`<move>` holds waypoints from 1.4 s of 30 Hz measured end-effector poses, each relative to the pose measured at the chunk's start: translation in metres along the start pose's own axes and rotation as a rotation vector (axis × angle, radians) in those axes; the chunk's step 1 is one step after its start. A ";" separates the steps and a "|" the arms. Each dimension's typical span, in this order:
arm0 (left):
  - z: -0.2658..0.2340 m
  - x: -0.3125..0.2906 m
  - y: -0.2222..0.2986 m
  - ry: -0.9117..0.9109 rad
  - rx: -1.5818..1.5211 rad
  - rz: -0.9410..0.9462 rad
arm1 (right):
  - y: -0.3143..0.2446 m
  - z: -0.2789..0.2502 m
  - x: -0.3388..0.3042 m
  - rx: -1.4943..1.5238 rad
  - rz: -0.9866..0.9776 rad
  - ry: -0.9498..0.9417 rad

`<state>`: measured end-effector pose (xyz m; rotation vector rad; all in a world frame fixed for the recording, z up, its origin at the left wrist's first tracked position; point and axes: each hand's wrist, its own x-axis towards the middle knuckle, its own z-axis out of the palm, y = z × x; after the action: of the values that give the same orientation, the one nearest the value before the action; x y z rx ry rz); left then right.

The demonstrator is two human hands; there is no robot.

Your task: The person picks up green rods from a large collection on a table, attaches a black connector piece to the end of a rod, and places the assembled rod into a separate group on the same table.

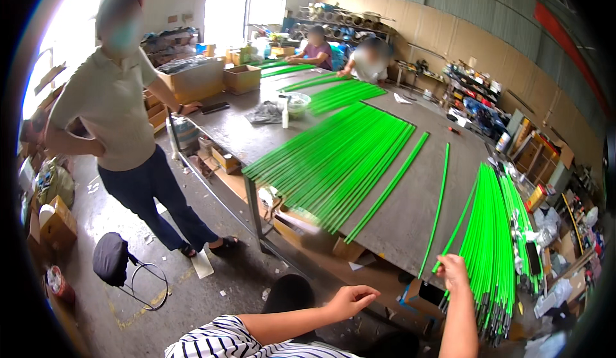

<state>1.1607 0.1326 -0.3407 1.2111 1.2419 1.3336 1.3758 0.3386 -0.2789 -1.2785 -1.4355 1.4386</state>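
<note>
At near edge of table (pixel 398 230), right hand (pixel 453 272) apparently pinching 1 green rod (pixel 457 227); left hand (pixel 350 301) relaxed, loosely curled

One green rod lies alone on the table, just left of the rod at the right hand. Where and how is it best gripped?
Probably take the lone green rod near its closer end, from the wearer's side, with a pinch across its width. It is thin, lies flat, ends around the near edge of the table, and has bare surface along both sides.
</note>
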 end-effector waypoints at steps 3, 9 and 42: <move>-0.003 0.000 0.028 -0.207 -0.303 -0.184 | -0.009 0.050 -0.031 0.032 -0.068 -0.159; 0.004 0.003 0.037 -0.228 -0.590 -0.344 | -0.006 0.102 -0.070 0.062 -0.016 -0.297; 0.007 0.008 0.006 -0.121 -0.823 -0.487 | 0.107 -0.398 -0.033 -1.611 0.075 0.803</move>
<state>1.1665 0.1409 -0.3340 0.3654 0.6993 1.1843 1.7811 0.3992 -0.3336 -2.3561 -1.8079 -0.6239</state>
